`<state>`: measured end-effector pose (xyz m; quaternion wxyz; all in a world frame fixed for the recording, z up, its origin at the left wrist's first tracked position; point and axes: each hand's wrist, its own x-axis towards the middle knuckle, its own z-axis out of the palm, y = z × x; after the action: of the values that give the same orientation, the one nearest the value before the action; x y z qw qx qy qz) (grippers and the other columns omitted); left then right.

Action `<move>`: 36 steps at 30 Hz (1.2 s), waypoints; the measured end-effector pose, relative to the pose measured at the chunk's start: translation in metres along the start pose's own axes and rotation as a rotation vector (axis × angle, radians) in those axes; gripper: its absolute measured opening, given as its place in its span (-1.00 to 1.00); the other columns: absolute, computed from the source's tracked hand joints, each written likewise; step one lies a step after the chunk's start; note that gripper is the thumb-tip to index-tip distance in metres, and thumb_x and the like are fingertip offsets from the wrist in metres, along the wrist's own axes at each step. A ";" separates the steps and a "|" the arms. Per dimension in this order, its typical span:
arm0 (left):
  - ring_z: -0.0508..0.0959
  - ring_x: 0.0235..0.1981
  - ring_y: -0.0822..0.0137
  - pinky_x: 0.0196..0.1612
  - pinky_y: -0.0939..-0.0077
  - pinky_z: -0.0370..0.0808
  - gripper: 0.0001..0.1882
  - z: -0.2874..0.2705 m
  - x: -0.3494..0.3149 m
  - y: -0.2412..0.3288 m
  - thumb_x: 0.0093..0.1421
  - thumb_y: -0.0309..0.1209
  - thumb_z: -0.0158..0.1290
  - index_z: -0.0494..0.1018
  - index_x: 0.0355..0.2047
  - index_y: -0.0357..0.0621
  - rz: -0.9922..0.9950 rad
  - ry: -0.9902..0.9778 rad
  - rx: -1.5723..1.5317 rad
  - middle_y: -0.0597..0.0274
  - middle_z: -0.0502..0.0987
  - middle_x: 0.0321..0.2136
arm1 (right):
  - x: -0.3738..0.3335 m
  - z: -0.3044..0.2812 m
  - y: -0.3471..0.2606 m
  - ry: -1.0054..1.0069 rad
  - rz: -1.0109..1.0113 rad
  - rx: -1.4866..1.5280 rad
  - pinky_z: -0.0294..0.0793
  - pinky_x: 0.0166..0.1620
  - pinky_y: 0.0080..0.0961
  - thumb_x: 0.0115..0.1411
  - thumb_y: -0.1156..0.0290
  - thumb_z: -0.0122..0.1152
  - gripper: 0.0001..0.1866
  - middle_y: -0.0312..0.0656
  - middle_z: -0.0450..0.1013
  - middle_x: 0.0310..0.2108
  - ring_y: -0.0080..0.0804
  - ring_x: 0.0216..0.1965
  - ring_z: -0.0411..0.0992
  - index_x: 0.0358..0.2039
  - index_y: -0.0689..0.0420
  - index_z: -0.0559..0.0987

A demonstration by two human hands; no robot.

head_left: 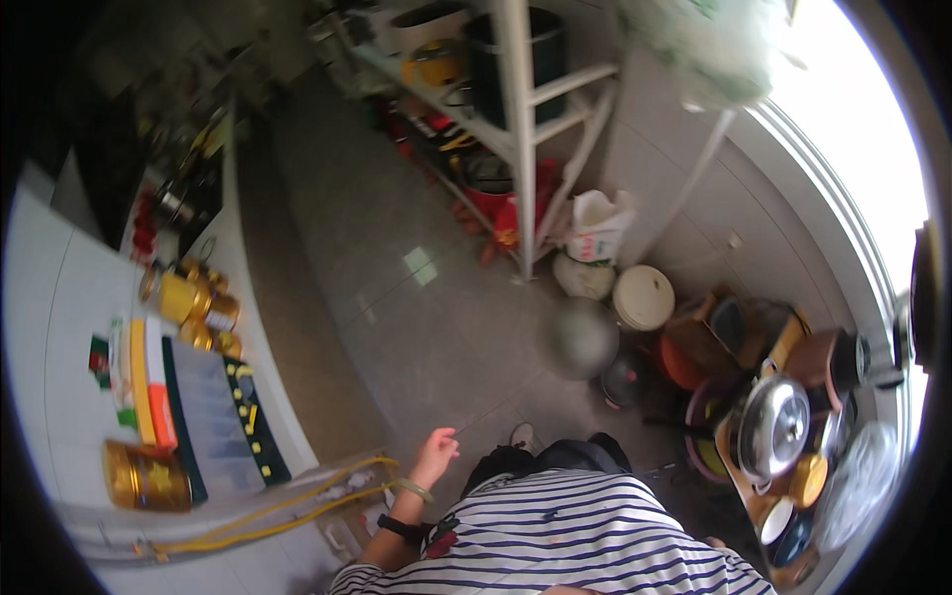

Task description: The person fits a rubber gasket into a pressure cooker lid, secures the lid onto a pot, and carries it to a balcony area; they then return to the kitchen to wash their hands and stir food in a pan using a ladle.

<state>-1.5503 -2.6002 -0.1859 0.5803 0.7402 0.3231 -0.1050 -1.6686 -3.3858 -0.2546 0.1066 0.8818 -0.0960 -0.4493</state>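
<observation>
My left hand (434, 456) hangs in front of my striped shirt (555, 516), above the grey tiled floor (397, 327). Its fingers are loosely bent and apart, and I see nothing held in them. A pale bangle (415, 490) and a dark band (401, 529) circle that wrist and forearm. Closest to this hand are yellow hoses (297, 513) along the counter's near end. Of my right hand, only a small patch of skin (715, 542) shows at the shirt's right side; its fingers are hidden.
On the left counter stand golden jars (147, 476) and a clear-lidded box (213, 412). A white rack (521, 129) holds pots ahead. To the right, a lidded steel pot (773, 426) sits on a crowded shelf. A white-lidded bucket (643, 297) and a blurred grey round object (579, 338) are nearby.
</observation>
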 end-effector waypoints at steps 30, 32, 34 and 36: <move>0.65 -0.33 0.32 -0.48 0.48 0.49 -0.65 -0.283 0.185 -0.090 0.17 -0.38 0.05 0.43 -0.02 -0.10 -0.831 0.437 -0.644 0.17 0.61 -0.28 | 0.105 -0.808 -1.110 0.188 -1.301 -0.298 0.52 -0.19 -0.28 0.13 0.30 0.13 -0.72 -0.04 0.57 -0.30 -0.15 -0.27 0.56 -0.18 0.10 0.60; 0.65 -0.33 0.31 -0.47 0.48 0.49 -0.65 -0.319 0.235 -0.091 0.17 -0.38 0.05 0.43 -0.02 -0.11 -0.792 0.428 -0.625 0.16 0.61 -0.28 | 0.102 -0.825 -1.163 0.033 -1.363 -0.094 0.54 -0.31 -0.42 0.18 0.45 0.04 -0.79 -0.11 0.57 -0.32 -0.25 -0.35 0.57 -0.22 0.24 0.56; 0.65 -0.32 0.31 -0.46 0.48 0.49 -0.65 -0.370 0.284 -0.092 0.16 -0.38 0.06 0.43 -0.02 -0.11 -0.729 0.416 -0.589 0.16 0.61 -0.28 | 0.107 -0.833 -1.191 -0.208 -1.218 0.262 0.49 -0.45 -0.55 0.22 0.52 -0.02 -0.81 -0.13 0.55 -0.33 -0.32 -0.41 0.57 -0.20 0.28 0.51; 0.65 -0.32 0.30 -0.46 0.47 0.49 -0.65 -0.420 0.330 -0.088 0.16 -0.38 0.06 0.43 -0.02 -0.11 -0.661 0.405 -0.532 0.16 0.61 -0.28 | 0.089 -0.850 -1.190 -0.294 -0.964 0.358 0.40 -0.53 -0.60 0.25 0.48 -0.05 -0.83 -0.21 0.50 -0.39 -0.40 -0.47 0.50 -0.22 0.22 0.50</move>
<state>-1.4413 -2.0833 -0.3026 0.6107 0.4286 0.6639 -0.0510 -0.8389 -2.1822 -0.1623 -0.2787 0.7580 0.2306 -0.5427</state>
